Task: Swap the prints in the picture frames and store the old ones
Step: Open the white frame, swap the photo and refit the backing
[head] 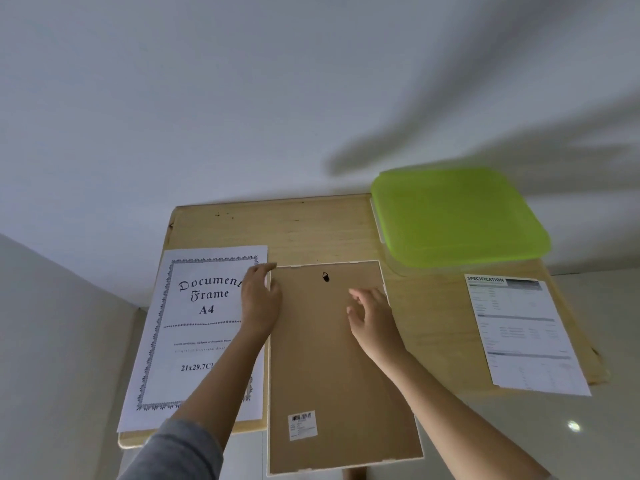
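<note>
Document Frame sheet (194, 327) partly hidden by left forearm (221, 368), barcode label (302, 425) and specification sheet (523, 334) print unreadable

pale wooden worktop (311, 230) against a white wall. flat on it, under both hands, a picture frame (339, 375) face down, brown backing up, near end jutting past the worktop's near edge. small black hanger (325, 277) on the backing, just beyond and between the left hand (259, 299) and the right hand (372, 317). barcode sticker (302, 424) well back, between the forearms. just left of the left hand, partly under its forearm, a white sheet (194, 334) printed "document frame a4", just beside the frame. well right of the right hand, a white sheet (526, 334) headed "specification". beyond and right of that hand, a lime-green lidded box (457, 216) at the far corner.
</note>
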{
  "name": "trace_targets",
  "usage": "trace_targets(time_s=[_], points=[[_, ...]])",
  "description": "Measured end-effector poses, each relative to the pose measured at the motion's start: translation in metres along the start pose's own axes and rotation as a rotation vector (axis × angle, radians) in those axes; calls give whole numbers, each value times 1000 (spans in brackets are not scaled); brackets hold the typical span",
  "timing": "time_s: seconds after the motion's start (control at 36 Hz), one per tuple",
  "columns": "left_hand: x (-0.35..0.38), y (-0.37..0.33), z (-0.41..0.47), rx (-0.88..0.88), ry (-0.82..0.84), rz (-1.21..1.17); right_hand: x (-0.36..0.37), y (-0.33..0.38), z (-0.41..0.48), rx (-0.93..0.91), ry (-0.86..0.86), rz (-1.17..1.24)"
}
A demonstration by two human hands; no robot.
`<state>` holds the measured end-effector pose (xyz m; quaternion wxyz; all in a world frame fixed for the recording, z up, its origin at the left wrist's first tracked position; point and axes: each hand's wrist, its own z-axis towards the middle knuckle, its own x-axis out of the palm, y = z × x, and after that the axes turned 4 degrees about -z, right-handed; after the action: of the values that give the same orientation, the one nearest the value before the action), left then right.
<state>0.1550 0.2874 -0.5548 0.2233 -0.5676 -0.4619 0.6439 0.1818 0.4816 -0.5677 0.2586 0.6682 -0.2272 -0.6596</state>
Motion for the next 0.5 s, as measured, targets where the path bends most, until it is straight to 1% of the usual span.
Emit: trace_targets(time_s=[0.11, 0.19, 0.36, 0.5], points=[[7, -2, 33, 117, 107, 126, 12, 5, 34, -25, 33, 39], [8, 5, 50, 165, 189, 208, 21, 4, 49, -74, 17, 47], [-1, 16, 64, 183, 303, 211, 38, 6, 61, -151, -20, 124], [-5, 21, 71, 165, 314, 237, 50, 11, 63, -136, -89, 179]])
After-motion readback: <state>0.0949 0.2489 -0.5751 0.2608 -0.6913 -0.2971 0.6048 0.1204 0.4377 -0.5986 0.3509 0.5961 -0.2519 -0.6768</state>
